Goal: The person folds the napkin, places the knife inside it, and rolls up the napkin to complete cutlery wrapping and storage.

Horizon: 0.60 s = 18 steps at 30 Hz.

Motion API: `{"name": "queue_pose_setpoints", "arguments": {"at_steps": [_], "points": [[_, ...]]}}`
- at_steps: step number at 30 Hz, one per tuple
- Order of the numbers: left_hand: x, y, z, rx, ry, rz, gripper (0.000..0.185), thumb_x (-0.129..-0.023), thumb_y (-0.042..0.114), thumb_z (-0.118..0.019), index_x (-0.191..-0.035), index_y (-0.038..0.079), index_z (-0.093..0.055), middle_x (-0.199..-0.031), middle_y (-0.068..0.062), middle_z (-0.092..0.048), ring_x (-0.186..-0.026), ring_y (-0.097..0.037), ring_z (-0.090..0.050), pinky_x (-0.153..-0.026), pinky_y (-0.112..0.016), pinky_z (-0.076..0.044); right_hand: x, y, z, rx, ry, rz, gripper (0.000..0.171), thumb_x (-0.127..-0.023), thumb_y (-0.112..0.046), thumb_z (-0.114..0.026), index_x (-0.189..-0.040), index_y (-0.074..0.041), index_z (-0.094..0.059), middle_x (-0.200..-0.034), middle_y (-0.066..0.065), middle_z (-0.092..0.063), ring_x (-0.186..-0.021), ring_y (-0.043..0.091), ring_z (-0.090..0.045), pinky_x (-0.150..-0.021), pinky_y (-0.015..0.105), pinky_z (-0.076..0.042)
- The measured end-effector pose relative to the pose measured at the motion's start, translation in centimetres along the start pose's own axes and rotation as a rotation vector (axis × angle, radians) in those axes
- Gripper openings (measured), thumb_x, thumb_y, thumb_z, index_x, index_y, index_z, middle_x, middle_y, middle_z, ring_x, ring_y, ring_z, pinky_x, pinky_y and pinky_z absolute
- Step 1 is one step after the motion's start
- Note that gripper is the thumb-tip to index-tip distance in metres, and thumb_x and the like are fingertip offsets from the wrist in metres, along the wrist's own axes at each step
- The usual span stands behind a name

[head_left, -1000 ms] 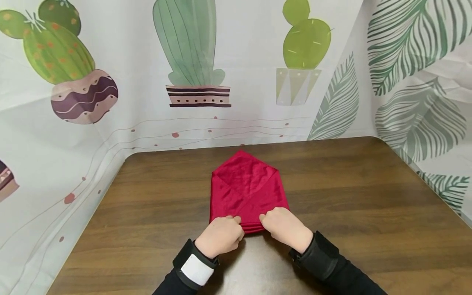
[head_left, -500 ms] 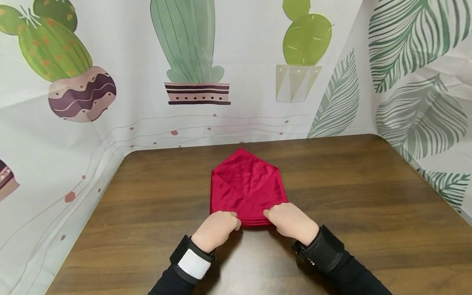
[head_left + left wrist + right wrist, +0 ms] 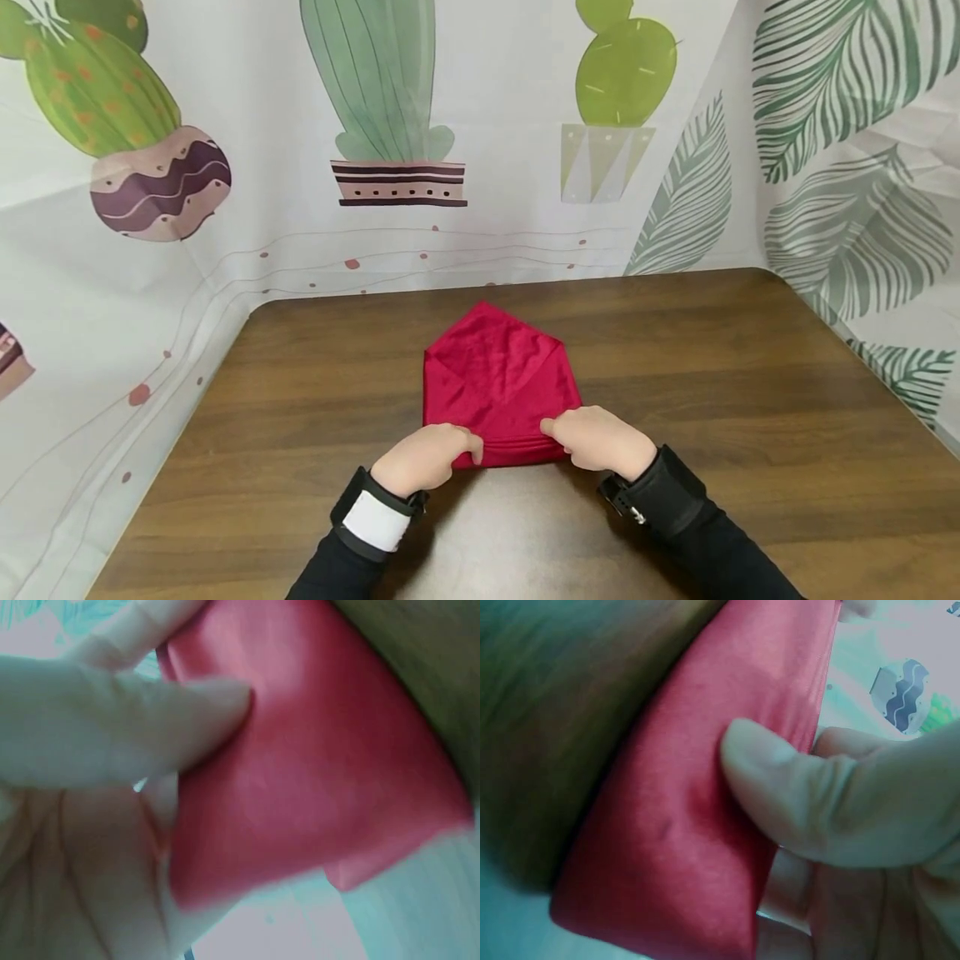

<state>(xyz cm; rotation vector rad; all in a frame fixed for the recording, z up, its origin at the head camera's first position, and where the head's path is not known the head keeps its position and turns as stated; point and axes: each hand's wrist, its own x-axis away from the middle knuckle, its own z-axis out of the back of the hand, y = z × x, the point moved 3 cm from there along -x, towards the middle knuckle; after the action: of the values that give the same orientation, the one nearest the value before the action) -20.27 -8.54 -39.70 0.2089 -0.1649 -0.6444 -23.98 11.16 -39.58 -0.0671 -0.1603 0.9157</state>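
A red cloth (image 3: 498,375), folded into an envelope-like shape with a point at its far end, lies on the table in the head view. My left hand (image 3: 426,457) grips its near edge on the left, and my right hand (image 3: 600,439) grips the same edge on the right. In the left wrist view the thumb presses on the smooth face of the red cloth (image 3: 322,757), with fingers behind it. The right wrist view has the thumb on the red cloth (image 3: 675,802) too, fingers curled behind. Stacked fold layers show along the near edge between the hands.
The brown wooden table (image 3: 315,375) reaches out on both sides of the cloth. Behind it hangs a white curtain (image 3: 510,192) printed with cacti and leaves. Black bands circle both wrists; the left band (image 3: 375,517) bears a white patch.
Both hands have lifted the near edge and moved slightly away from the body and apart. The near band of the cloth now tilts up, showing its underside. The head view has shifted a little.
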Motion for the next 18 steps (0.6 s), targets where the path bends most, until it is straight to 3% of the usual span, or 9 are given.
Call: {"name": "queue_pose_setpoints", "arguments": {"at_steps": [8,15,18], "points": [[0.0,-1.1,-0.1,0.055,0.034,0.051,0.028,-0.07,-0.015,-0.054,-0.075,0.012,-0.06,-0.07,0.002,-0.054,-0.06,-0.009,-0.046,-0.056,-0.02,-0.041,-0.2,1.2,-0.5,-0.05,0.031,-0.119,0.016,-0.074,-0.001,-0.063,-0.077,-0.013,-0.053,-0.055,-0.007,-0.04,-0.052,0.008,-0.043,-0.051,0.025,-0.038],[0.0,-1.0,0.0,0.056,0.034,0.114,0.027,-0.07,-0.015,-0.056,-0.076,0.011,-0.062,-0.07,0.0,-0.055,-0.059,-0.01,-0.047,-0.055,-0.021,-0.042,-0.3,1.6,-0.5,-0.056,0.08,-0.184,0.013,-0.073,-0.007,-0.067,-0.074,-0.015,-0.057,-0.058,-0.007,-0.044,-0.057,0.011,-0.05,-0.052,0.03,-0.041],[0.1,-1.1,-0.1,0.04,0.063,0.089,0.026,-0.067,-0.014,-0.058,-0.076,0.01,-0.062,-0.07,0.0,-0.054,-0.059,-0.01,-0.046,-0.055,-0.021,-0.041,-0.4,1.7,-0.5,-0.028,0.121,-0.191,0.019,-0.071,-0.01,-0.07,-0.068,-0.015,-0.052,-0.058,-0.007,-0.043,-0.059,0.013,-0.051,-0.052,0.03,-0.041]]}}
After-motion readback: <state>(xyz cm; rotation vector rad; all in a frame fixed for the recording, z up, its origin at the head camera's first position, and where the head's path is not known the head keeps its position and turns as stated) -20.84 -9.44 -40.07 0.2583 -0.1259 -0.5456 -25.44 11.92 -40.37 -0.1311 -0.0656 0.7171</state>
